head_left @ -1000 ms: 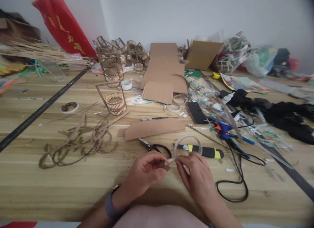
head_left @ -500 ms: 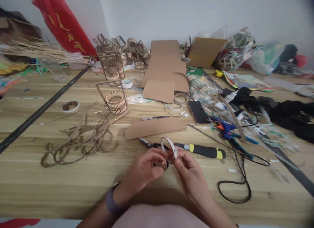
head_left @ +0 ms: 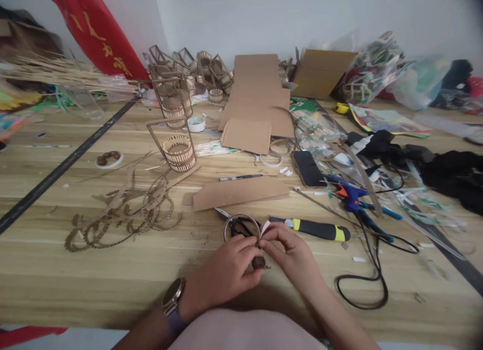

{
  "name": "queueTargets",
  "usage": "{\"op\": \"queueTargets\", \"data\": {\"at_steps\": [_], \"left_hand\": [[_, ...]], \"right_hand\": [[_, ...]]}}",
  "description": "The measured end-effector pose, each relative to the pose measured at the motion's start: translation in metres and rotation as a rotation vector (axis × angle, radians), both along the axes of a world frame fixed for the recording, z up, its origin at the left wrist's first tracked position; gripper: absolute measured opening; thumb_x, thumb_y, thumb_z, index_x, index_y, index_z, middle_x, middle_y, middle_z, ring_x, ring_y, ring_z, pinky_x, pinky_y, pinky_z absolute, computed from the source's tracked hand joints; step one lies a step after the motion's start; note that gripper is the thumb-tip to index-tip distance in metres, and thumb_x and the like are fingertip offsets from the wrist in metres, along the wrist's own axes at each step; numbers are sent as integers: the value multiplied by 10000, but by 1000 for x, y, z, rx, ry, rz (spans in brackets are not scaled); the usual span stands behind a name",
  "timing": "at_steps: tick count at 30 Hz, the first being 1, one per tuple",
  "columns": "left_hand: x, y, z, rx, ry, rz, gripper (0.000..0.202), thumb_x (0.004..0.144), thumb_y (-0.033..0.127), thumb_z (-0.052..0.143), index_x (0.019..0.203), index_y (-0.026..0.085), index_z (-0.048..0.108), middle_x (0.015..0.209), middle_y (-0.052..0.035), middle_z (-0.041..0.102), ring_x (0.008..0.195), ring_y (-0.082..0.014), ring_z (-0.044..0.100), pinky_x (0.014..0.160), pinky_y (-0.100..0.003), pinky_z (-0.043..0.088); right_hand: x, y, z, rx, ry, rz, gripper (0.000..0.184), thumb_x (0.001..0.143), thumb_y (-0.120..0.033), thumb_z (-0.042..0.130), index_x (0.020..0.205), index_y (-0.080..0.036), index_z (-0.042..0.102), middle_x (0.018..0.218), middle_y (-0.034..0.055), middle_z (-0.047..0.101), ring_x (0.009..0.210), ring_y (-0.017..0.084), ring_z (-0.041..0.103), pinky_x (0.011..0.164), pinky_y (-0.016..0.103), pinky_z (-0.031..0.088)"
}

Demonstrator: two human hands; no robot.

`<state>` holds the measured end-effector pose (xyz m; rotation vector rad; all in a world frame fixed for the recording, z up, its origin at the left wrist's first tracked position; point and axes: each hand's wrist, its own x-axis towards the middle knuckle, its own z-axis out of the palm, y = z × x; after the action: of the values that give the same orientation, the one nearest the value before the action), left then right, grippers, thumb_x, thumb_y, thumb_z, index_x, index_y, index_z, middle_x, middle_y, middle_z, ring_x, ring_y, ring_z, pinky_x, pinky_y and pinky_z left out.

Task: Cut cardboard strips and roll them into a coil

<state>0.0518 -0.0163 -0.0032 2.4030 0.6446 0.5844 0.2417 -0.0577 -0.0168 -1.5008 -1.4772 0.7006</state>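
Note:
My left hand (head_left: 228,267), its wrist wearing a watch, is closed around the lower edge of a thin ring (head_left: 225,229) that looks like a narrow roll of tape. A small dark brown coil or lump (head_left: 258,262) sits at the same hand's thumb and fingers. My right hand (head_left: 294,257) pinches at the ring's right side, where a short white tab (head_left: 265,228) sticks up by the fingertips. Behind the ring lie black-handled scissors (head_left: 241,226), partly hidden. A yellow-and-black utility knife (head_left: 320,229) lies just beyond my right hand.
A cut cardboard piece (head_left: 241,193) and a pen (head_left: 240,177) lie ahead. Curled brown strips (head_left: 124,222) spread leftward, below a small handled basket (head_left: 179,154). Rightward are a phone (head_left: 308,168), a blue glue gun (head_left: 352,196) and its looping black cord (head_left: 383,289).
The ring has tipped and moved left, so its opening now faces me. My left hand has turned over and closed on it. My right fingers now pinch at its edge; the brown coil shows more clearly.

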Motion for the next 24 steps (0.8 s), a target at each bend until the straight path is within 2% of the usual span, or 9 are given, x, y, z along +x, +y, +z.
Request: {"op": "queueTargets", "data": {"at_steps": [2,4,7,10,12,17,24], "left_hand": [[0,0,0,37,32,-6,215,912,229,633,1113,153,638,1175,-111,700,1095,-212,635,958,-352,533],[1,1,2,87,61,-11,198,918,217,627,1105,153,634,1150,-102,707,1057,-212,637,930,-354,539],[2,3,3,251,130,-45,126,913,199,636,1020,133,642,1079,-104,717,978,-221,638,882,-356,537],[1,4,1,448,201,-100,132,935,181,599,1040,106,627,1044,-113,716,971,-233,632,872,-367,519],[0,4,-2,522,230,-129,138,950,167,564,1062,103,614,1066,-124,707,989,-234,629,877,-368,506],[-2,2,-5,576,275,-119,144,934,138,555,1053,82,612,1106,-146,688,939,-240,620,792,-355,510],[-2,2,-3,603,298,-134,146,960,135,520,1067,78,603,1128,-157,674,899,-228,604,765,-352,490]], "right_hand": [[4,1,1,-9,-33,-3,225,856,-385,679,722,-217,616,731,22,659,697,180,639,667,316,539],[8,2,1,-1,-59,-34,195,831,-378,705,834,-216,597,754,22,673,680,181,642,641,317,550],[16,4,6,67,-174,-31,275,849,-325,678,1076,-214,568,949,67,714,813,200,686,734,354,579],[21,6,14,136,-351,90,279,896,-222,584,1172,-237,539,1065,76,719,968,218,693,822,382,572],[23,9,18,157,-449,154,248,898,-165,550,1135,-236,556,1027,68,724,964,225,691,816,386,567],[24,13,25,175,-683,238,127,882,-120,545,924,-212,622,886,61,703,855,228,656,725,357,508],[20,15,30,189,-851,269,119,886,-132,550,847,-217,623,778,22,667,778,202,606,728,333,393]]}}
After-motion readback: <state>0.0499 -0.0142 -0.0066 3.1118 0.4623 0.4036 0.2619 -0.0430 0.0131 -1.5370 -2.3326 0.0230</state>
